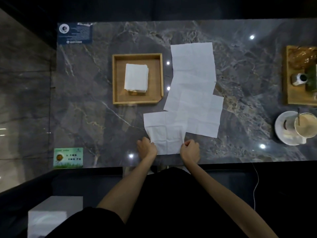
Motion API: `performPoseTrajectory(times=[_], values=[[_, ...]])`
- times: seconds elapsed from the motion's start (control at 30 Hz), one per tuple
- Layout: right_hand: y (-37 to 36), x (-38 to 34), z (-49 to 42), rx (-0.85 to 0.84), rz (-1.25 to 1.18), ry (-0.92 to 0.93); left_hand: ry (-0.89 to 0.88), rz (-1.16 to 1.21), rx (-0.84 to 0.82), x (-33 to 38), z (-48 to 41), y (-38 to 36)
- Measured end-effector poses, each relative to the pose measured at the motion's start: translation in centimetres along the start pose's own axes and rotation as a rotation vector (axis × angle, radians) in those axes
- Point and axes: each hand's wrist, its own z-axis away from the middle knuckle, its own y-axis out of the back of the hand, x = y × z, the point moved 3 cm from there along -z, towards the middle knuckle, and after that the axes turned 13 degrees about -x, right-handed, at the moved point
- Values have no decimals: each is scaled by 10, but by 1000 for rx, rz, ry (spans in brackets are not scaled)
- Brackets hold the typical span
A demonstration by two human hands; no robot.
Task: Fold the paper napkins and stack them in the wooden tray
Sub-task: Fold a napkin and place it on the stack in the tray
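An unfolded white napkin lies near the table's front edge. My left hand pinches its near left corner and my right hand pinches its near right corner. Several more unfolded napkins overlap in a row running away from me, the nearest of them partly covering the held napkin's far right part. A square wooden tray stands to the left of that row. A small stack of folded napkins rests inside it, over a small golden thing at the stack's near end.
The table is dark grey marble. At the right edge stand a saucer with a cup of milky drink and a wooden board with a small metal jug. A green card and a blue card lie at the left corners.
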Motion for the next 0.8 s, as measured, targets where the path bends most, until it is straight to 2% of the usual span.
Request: performPoseTrajectory(times=[0.07,0.17,0.37,0.43,0.57,0.7,0.8], values=[[1,-3,3,-35,-57,73,-72,15,29,4,4,8],[2,-17,12,-186,-183,166,-245,190,-27,15,17,34],[6,-82,35,-434,-298,331,-544,282,-110,58,42,142],[13,-117,50,-446,-326,410,-643,293,-112,79,49,186],[49,-206,93,-348,-372,634,-839,210,-95,124,85,283],[100,-305,150,-228,-387,943,-1078,94,-97,163,151,384],[135,-363,207,-262,-436,1144,-1203,43,-119,178,198,453]])
